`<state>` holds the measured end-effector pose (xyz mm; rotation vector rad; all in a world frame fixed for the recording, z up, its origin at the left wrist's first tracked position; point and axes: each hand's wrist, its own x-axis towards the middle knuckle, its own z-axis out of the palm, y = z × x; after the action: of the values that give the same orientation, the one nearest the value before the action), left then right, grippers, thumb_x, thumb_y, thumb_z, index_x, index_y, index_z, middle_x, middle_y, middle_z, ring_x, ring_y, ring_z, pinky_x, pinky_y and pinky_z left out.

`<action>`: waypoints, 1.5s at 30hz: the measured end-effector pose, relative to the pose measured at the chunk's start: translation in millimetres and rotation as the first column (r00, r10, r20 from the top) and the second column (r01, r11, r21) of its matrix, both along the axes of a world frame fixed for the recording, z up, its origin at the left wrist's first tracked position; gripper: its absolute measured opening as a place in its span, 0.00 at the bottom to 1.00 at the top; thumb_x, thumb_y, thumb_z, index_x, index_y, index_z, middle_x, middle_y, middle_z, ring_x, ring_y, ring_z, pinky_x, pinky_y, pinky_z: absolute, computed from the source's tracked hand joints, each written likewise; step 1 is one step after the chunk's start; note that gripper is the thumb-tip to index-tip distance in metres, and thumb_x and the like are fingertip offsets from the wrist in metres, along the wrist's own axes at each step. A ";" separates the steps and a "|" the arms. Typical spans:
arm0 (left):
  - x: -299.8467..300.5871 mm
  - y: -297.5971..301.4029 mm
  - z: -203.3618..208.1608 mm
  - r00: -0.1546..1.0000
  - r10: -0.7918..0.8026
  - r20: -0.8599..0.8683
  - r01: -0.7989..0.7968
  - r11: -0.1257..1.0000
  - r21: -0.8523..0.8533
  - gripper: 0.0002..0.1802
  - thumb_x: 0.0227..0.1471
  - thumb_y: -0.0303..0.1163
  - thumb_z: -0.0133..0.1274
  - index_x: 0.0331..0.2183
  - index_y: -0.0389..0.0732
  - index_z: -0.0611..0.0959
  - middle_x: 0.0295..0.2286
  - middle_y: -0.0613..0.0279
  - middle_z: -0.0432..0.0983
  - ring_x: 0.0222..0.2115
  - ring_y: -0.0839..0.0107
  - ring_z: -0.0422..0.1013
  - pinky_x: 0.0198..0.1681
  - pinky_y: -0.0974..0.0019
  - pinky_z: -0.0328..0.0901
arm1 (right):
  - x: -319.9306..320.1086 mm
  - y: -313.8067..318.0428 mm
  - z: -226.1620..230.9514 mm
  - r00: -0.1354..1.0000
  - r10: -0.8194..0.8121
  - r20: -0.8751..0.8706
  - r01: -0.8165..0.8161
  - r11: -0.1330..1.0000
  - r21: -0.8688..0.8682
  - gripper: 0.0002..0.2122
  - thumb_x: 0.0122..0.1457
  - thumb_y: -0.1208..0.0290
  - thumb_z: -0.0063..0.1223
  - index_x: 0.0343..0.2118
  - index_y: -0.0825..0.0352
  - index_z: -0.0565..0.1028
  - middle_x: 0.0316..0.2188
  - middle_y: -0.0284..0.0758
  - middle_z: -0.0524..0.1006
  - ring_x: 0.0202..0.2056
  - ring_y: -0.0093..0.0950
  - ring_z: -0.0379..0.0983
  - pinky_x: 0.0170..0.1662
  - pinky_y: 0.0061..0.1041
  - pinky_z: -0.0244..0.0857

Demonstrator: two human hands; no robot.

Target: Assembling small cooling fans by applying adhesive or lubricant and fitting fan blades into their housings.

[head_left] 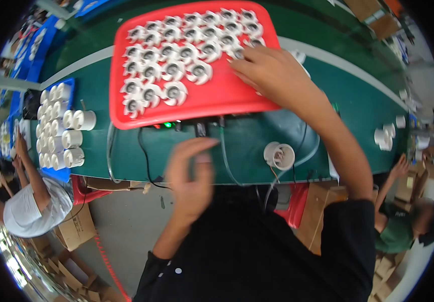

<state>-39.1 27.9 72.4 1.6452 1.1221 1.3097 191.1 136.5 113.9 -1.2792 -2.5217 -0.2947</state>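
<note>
A red tray (222, 95) holds rows of white bladed impellers (199, 72) with dark round centres. At its right side my right hand (269, 73) reaches over the tray, fingers bent together at a white impeller (235, 52) that they partly cover. Much of this grip is hidden by the hand's back. Below the tray's near edge is my left hand (191, 171), slightly blurred, with thumb and forefinger apart and nothing visible between them. A white cup-shaped housing (279, 156) with wires inside stands on the green table, below my right forearm.
White cylindrical housings (58, 131) fill a blue tray (66, 173) on the left. More white parts (384, 137) stand at the table's right. Cables and a small device with green lights (168, 124) lie under the red tray's edge. Co-workers (38, 206) sit at both sides, among cardboard boxes.
</note>
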 end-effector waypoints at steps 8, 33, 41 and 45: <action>69.7 -14.8 -15.6 0.782 -0.488 -0.388 0.497 0.863 -0.084 0.41 0.41 0.29 0.65 0.56 0.32 0.66 0.53 0.48 0.64 0.55 0.49 0.60 0.58 0.53 0.56 | -30.5 24.0 -16.7 0.920 -0.021 0.392 -0.034 0.991 0.131 0.02 0.43 0.76 0.56 0.21 0.67 0.76 0.23 0.34 0.75 0.31 0.28 0.76 0.29 0.26 0.70; 11.7 0.1 -3.2 0.934 -0.278 -0.223 0.247 0.956 -0.159 0.35 0.33 0.23 0.67 0.48 0.40 0.75 0.49 0.59 0.73 0.52 0.54 0.65 0.56 0.55 0.58 | -34.1 -128.3 -11.6 0.360 -0.742 -0.566 -0.268 0.499 -0.824 0.06 0.60 0.75 0.55 0.35 0.72 0.72 0.23 0.30 0.75 0.23 0.15 0.68 0.26 0.17 0.61; 8.8 -5.7 -7.1 0.925 -0.298 -0.237 0.256 0.947 -0.194 0.36 0.34 0.23 0.67 0.49 0.39 0.74 0.50 0.58 0.72 0.52 0.53 0.65 0.55 0.55 0.60 | -40.7 -137.3 2.9 0.395 -0.691 -0.606 -0.129 0.611 -0.781 0.09 0.57 0.76 0.57 0.39 0.68 0.72 0.21 0.31 0.71 0.19 0.16 0.63 0.23 0.18 0.57; 8.6 -8.9 -7.4 0.919 -0.302 -0.254 0.262 0.948 -0.181 0.36 0.34 0.23 0.67 0.49 0.39 0.73 0.50 0.58 0.72 0.52 0.53 0.65 0.55 0.55 0.60 | -38.4 -138.6 10.4 0.597 -0.539 -0.594 -0.120 0.672 -0.730 0.04 0.57 0.75 0.57 0.32 0.68 0.75 0.21 0.34 0.72 0.17 0.23 0.65 0.21 0.21 0.57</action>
<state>-30.5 19.0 65.0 1.8418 1.0610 0.8119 152.7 -2.1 124.2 -1.5136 -1.6496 1.1222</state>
